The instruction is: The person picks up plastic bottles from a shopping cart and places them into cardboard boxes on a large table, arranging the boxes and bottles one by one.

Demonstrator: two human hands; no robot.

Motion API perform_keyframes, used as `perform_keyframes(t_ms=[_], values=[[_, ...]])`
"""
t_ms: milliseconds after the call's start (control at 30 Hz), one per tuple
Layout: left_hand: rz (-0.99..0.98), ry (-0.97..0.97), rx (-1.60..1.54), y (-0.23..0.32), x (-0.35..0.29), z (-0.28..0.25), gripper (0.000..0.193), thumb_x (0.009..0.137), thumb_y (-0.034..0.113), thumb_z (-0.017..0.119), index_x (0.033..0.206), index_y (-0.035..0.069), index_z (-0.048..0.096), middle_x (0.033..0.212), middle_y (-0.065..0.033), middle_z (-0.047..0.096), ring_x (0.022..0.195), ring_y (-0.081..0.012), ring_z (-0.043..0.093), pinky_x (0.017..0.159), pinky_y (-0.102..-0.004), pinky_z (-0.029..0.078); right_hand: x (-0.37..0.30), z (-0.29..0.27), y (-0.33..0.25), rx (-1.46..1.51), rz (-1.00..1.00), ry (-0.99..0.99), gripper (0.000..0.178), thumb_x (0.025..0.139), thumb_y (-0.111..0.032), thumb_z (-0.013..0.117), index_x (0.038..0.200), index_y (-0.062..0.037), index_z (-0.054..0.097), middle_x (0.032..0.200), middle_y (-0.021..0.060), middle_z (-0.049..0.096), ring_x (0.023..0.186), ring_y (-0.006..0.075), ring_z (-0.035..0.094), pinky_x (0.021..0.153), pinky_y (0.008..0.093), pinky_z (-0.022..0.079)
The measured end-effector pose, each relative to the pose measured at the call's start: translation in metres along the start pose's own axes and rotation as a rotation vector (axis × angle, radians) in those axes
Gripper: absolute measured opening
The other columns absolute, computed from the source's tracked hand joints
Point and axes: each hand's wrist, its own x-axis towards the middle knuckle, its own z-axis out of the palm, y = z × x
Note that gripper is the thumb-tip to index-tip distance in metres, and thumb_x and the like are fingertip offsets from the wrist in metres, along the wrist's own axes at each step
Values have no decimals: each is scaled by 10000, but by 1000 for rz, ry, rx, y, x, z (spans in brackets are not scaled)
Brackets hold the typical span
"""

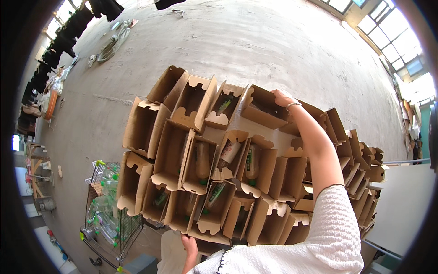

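touching the far right corner of an open cardboard box, the right hand has its fingers bent at the rim; how tightly they close cannot be told, since the palm side is hidden. that box lies just left of the right hand and a little toward the body, its long axis running sideways and slanting nearer the body at its right end. the right hand is the nearer one; the left hand is well apart, toward the body and to the left, at the near edge of the boxes, its fingers partly covered, so its grip cannot be told either. further left of the right hand stands another box with a green-labelled bottle inside. between the two hands are more rows, some holding bottles. the right forearm crosses over boxes and hides part of them. left of the left hand is a wire basket of clear plastic bottles.
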Motion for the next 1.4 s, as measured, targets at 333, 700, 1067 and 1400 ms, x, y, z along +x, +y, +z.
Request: perform_keyframes(t_ms=[333,700,1067,1400], values=[[187,332,-56,95,4,-8,666,826,-79,520,1469,-5,364,1459,-178,437,1341,-310,428,1128,-418,345,-15,-10,-190,906,61,179,280,856,-27,601,1134,6,601,906,119,704,776,208,709,658,334,585],[211,399,-70,97,17,-3,607,824,-39,458,1427,7,404,1501,-199,380,1389,-343,375,1148,-457,301,38,-15,-310,878,-381,460,246,967,-202,578,1152,-46,624,1018,152,717,937,262,692,822,365,526],[92,319,-119,81,25,-1,502,934,105,511,1407,-11,389,1420,-221,436,1334,-374,410,1143,-446,276,146,22,-404,-367,-953,-7,335,778,-80,679,1111,-100,709,1030,117,719,1049,303,664,869,408,525],[73,249,-175,77,29,-9,489,917,114,535,1371,-22,417,1367,-227,471,1286,-376,450,1125,-439,307,167,21,-447,-537,-747,259,173,831,-97,597,917,-96,747,892,130,728,886,305,704,754,410,556]])
